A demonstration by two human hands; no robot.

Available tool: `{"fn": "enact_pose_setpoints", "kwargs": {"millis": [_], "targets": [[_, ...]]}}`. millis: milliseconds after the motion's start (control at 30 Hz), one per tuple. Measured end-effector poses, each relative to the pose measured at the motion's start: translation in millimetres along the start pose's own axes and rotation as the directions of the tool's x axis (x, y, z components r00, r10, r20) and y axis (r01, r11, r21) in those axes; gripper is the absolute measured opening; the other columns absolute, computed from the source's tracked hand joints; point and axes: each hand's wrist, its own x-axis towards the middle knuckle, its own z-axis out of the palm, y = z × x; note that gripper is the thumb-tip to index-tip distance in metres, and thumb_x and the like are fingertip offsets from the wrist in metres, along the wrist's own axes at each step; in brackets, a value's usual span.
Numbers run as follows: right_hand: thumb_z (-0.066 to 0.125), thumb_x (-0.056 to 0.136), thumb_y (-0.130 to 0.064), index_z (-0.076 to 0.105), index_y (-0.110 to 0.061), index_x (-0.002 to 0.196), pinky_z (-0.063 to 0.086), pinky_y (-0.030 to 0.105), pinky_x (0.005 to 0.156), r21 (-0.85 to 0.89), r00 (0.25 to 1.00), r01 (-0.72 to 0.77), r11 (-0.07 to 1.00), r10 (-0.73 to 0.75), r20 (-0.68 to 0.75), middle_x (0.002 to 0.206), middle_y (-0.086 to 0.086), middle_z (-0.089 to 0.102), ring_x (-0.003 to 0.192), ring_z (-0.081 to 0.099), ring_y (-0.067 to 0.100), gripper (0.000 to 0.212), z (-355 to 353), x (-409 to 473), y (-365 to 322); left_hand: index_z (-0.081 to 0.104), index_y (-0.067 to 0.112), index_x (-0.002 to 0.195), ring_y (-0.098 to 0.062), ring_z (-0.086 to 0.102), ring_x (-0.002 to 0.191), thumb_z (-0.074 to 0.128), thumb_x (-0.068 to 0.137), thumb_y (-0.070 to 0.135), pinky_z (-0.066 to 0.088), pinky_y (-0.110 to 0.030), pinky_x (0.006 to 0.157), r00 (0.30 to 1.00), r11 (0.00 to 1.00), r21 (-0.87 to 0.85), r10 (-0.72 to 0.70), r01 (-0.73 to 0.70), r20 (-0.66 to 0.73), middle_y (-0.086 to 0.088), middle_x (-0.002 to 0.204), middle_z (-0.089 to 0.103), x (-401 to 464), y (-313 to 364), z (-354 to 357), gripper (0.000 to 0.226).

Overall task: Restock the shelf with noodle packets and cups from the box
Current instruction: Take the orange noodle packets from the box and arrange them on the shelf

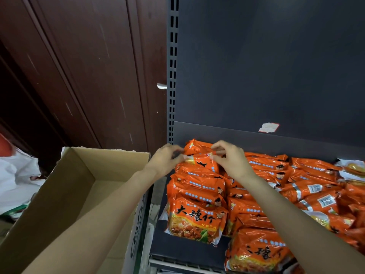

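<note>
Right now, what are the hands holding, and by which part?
Both hold one orange noodle packet at the back of the left row: the left hand pinches its top-left edge, the right hand its top-right corner.

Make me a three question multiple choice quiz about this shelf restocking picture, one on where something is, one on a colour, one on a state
1. Where is the cardboard box relative to the shelf?
A. To its left
B. On top of it
C. To its right

2. What main colour are the noodle packets?
A. Green
B. Orange
C. Blue

3. What are the two hands doing?
A. Hanging idle
B. Lifting the box
C. Pinching a packet at the back of the left row

Answers:
1 A, the box stands left of the shelf's slotted upright.
2 B, every wrapper is orange.
3 C, the left hand and right hand each have a grip on the top edge of the rear packet.
</note>
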Motion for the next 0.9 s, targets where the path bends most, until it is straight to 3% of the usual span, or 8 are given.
{"fn": "enact_pose_setpoints", "kwargs": {"millis": [133, 200, 400, 500, 633, 700, 833, 900], "targets": [[0.063, 0.087, -0.007, 0.061, -0.016, 0.109, 0.047, 0.012, 0.075, 0.167, 0.997, -0.049, 0.985, 0.037, 0.075, 0.112, -0.003, 0.063, 0.108, 0.059, 0.008, 0.024, -1, -4, 11, 0.061, 0.023, 0.084, -0.012, 0.061, 0.089, 0.061, 0.090, 0.030, 0.052, -0.028, 0.078, 0.998, 0.998, 0.059, -0.021, 0.024, -0.053, 0.005, 0.092, 0.063, 1, -1, 3, 0.010], [0.058, 0.090, -0.005, 0.062, -0.014, 0.114, 0.047, 0.010, 0.070, 0.090, 0.996, -0.043, 0.995, 0.036, 0.077, 0.114, -0.002, 0.064, 0.107, 0.059, 0.007, 0.026, -3, -4, 15, 0.057, 0.022, 0.075, -0.013, 0.060, 0.083, 0.059, 0.092, 0.029, 0.046, -0.023, 0.069, 0.992, 0.997, 0.044, -0.064, 0.070, -0.112, 0.004, 0.085, 0.063, 3, -4, 2, 0.018], [0.049, 0.096, -0.014, 0.055, -0.016, 0.131, 0.039, 0.032, 0.106, -0.228, 0.958, -0.007, 0.974, 0.072, 0.278, 0.133, 0.003, 0.057, 0.124, 0.051, 0.019, 0.035, 1, 3, 19, 0.054, 0.015, 0.067, -0.016, 0.056, 0.078, 0.059, 0.091, 0.020, 0.042, -0.027, 0.071, 0.977, 0.941, -0.277, -0.210, 0.193, -0.031, -0.002, 0.075, 0.060, 7, -23, -4, 0.025], [0.056, 0.094, -0.020, 0.056, -0.019, 0.129, 0.044, 0.036, 0.102, -0.325, 0.967, -0.019, 0.946, 0.099, 0.234, 0.128, 0.003, 0.060, 0.120, 0.054, 0.021, 0.035, 6, 8, 14, 0.050, 0.012, 0.069, -0.013, 0.050, 0.071, 0.055, 0.093, 0.011, 0.038, -0.024, 0.064, 0.981, 0.906, -0.382, -0.193, 0.182, 0.010, -0.002, 0.070, 0.055, 5, -25, -3, 0.024], [0.059, 0.091, -0.018, 0.067, -0.021, 0.104, 0.049, 0.034, 0.083, -0.460, 0.989, -0.040, 0.887, 0.100, 0.108, 0.105, 0.002, 0.068, 0.103, 0.062, 0.022, 0.015, 12, 9, 5, 0.048, 0.012, 0.072, -0.014, 0.051, 0.072, 0.051, 0.095, 0.012, 0.042, -0.027, 0.070, 0.976, 0.821, -0.534, -0.212, 0.203, 0.045, -0.004, 0.071, 0.055, -2, -34, 2, 0.023], [0.057, 0.091, -0.016, 0.068, -0.021, 0.098, 0.048, 0.032, 0.078, -0.492, 0.997, -0.018, 0.870, 0.054, 0.059, 0.101, 0.000, 0.068, 0.098, 0.063, 0.022, 0.013, 8, 8, 2, 0.053, 0.013, 0.073, -0.013, 0.054, 0.077, 0.053, 0.095, 0.015, 0.043, -0.027, 0.076, 0.971, 0.845, -0.486, -0.238, 0.223, 0.032, -0.002, 0.074, 0.058, -5, -40, 3, 0.022], [0.059, 0.091, -0.017, 0.068, -0.025, 0.108, 0.049, 0.032, 0.082, -0.502, 0.996, 0.016, 0.864, 0.031, 0.084, 0.108, 0.000, 0.065, 0.102, 0.062, 0.020, 0.021, -5, 6, 3, 0.062, 0.012, 0.074, -0.015, 0.055, 0.083, 0.050, 0.096, 0.019, 0.042, -0.027, 0.078, 0.955, 0.957, -0.047, -0.282, 0.287, 0.088, -0.001, 0.078, 0.060, 0, -34, -1, 0.025], [0.060, 0.091, -0.017, 0.066, -0.024, 0.115, 0.050, 0.034, 0.087, -0.473, 0.989, 0.033, 0.880, 0.040, 0.144, 0.114, 0.001, 0.065, 0.106, 0.061, 0.019, 0.026, -7, 5, 3, 0.063, 0.011, 0.080, -0.022, 0.058, 0.087, 0.045, 0.095, 0.019, 0.045, -0.029, 0.076, 0.945, 0.945, -0.032, -0.323, 0.325, 0.057, -0.005, 0.080, 0.061, 7, -21, -4, 0.025]]}}
